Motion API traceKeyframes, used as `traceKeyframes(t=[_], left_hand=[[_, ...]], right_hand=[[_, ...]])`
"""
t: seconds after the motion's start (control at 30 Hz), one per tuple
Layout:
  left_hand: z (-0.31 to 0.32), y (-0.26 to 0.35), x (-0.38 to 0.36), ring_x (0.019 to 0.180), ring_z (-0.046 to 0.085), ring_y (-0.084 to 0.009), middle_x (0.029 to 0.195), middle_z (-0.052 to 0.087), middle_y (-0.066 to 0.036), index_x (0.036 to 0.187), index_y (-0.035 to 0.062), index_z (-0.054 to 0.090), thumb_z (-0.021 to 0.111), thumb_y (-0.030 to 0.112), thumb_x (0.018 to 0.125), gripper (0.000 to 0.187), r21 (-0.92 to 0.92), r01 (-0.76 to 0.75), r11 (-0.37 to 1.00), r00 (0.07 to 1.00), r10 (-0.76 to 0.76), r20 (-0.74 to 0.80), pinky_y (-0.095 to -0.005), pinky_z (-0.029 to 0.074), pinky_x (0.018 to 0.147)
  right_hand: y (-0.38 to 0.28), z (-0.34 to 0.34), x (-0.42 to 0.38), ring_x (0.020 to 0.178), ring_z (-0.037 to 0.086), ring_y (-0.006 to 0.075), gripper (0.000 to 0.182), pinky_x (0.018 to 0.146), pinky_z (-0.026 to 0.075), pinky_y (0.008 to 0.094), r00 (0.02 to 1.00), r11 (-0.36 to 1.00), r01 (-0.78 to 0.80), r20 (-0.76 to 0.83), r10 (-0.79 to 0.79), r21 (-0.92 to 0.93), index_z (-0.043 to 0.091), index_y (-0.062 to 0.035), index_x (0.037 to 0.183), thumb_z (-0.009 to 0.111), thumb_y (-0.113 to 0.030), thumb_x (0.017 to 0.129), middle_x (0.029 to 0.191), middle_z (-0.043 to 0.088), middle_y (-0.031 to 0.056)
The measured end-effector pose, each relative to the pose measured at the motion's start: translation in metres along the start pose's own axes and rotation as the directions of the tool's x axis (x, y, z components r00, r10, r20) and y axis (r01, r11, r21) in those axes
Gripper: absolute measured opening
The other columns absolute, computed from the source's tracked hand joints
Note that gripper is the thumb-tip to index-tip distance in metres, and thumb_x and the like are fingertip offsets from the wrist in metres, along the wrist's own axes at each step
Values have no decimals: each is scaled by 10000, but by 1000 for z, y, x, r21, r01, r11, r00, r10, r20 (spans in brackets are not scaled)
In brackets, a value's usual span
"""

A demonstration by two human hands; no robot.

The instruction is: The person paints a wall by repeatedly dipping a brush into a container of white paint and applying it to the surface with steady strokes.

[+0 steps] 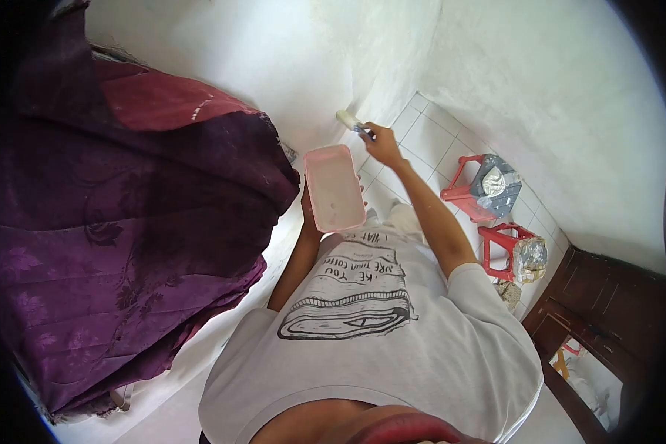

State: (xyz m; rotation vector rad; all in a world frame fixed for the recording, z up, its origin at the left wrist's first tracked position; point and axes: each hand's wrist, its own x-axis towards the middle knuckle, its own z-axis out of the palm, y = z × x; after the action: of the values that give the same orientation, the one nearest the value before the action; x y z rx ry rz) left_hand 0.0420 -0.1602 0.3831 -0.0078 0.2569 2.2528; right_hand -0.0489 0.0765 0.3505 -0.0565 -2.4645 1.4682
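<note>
My right hand [382,145] is closed around the handle of a paintbrush [347,119]. The brush's pale, whitish head points left, right by the white wall [303,74]. From below, my left hand [363,198] grips a pink rectangular plastic container [334,189], with a few fingertips showing along its right side and the palm hidden beneath. A pale layer with some darker specks covers the container's inside. It is held in front of my shirt, just below the brush.
Purple patterned cloth [163,192] drapes over something large at left. White floor tiles [425,137] run along the wall. Two red stools [462,200] [496,248] with things on top stand at right, near dark brown wooden furniture [599,296].
</note>
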Motion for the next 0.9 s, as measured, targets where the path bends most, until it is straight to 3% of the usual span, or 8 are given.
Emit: traceKeyframes(t=[0.1, 0.33, 0.4, 0.67, 0.7, 0.77, 0.8, 0.9], left_hand=[[3, 8, 10, 1398, 401, -420, 1576, 326, -215, 1599, 166, 232, 445, 721, 913, 908, 9, 17, 1000, 1000, -17, 16, -692, 278, 1140], [2, 1, 38, 1395, 408, -421, 1591, 299, -211, 1601, 174, 224, 463, 743, 893, 939, 53, -81, 995, 996, 78, 41, -690, 275, 1142], [1, -3, 35, 1391, 413, -424, 1594, 295, -210, 1600, 171, 226, 463, 742, 893, 940, 2, -89, 996, 996, 89, -19, -688, 276, 1144], [16, -22, 21, 1358, 449, -435, 1565, 341, -238, 1581, 146, 279, 433, 690, 936, 857, -66, -147, 987, 974, 133, -181, -692, 332, 1108], [15, -24, 21, 1363, 443, -432, 1573, 329, -235, 1584, 149, 272, 431, 695, 935, 862, -55, -160, 986, 973, 148, -177, -688, 330, 1112], [16, -22, 19, 1368, 437, -430, 1581, 316, -231, 1587, 153, 265, 430, 700, 934, 867, -41, -169, 985, 972, 160, -175, -684, 328, 1116], [17, -20, 19, 1382, 420, -429, 1598, 285, -216, 1592, 159, 251, 458, 716, 912, 903, -41, -170, 985, 971, 160, -179, -683, 302, 1133], [14, -15, 28, 1393, 407, -428, 1613, 260, -199, 1598, 166, 236, 488, 733, 889, 942, -67, -183, 981, 973, 171, -155, -682, 277, 1150]], right_hand=[[4, -29, -7, 538, 531, 79, 213, 493, 411, 267, 983, 927, -180, 89, 160, 330, 641, 9, 1098, 642, -166, 977, 666, 626, 45], [-119, -91, 71, 491, 426, 59, 326, 453, 346, 251, 1000, 889, -8, -11, 15, 458, 555, -12, 880, 496, -266, 1075, 613, 519, 3], [-116, -84, 95, 510, 466, 143, 345, 505, 400, 316, 981, 933, 184, -113, -156, 309, 551, -2, 881, 461, -266, 1082, 598, 510, 59], [126, 30, 39, 585, 615, 323, 413, 601, 502, 432, 975, 997, 55, 220, -43, -49, 634, 24, 849, 457, -288, 1055, 693, 623, 193], [148, 32, 44, 568, 631, 308, 417, 579, 509, 429, 844, 946, 141, 536, 39, -292, 658, 20, 849, 486, -309, 1037, 687, 636, 179], [134, 23, 53, 514, 623, 263, 426, 523, 503, 407, 675, 922, -82, 659, 331, -379, 691, 13, 843, 535, -347, 1007, 665, 647, 142], [88, 2, 68, 476, 600, 232, 431, 490, 490, 390, 662, 870, -442, 575, 480, -218, 700, 11, 838, 556, -363, 995, 648, 645, 119], [-40, -80, 121, 522, 539, 150, 442, 498, 444, 318, 843, 952, -305, 460, 280, -19, 690, 11, 819, 572, -373, 1002, 611, 598, 66]])
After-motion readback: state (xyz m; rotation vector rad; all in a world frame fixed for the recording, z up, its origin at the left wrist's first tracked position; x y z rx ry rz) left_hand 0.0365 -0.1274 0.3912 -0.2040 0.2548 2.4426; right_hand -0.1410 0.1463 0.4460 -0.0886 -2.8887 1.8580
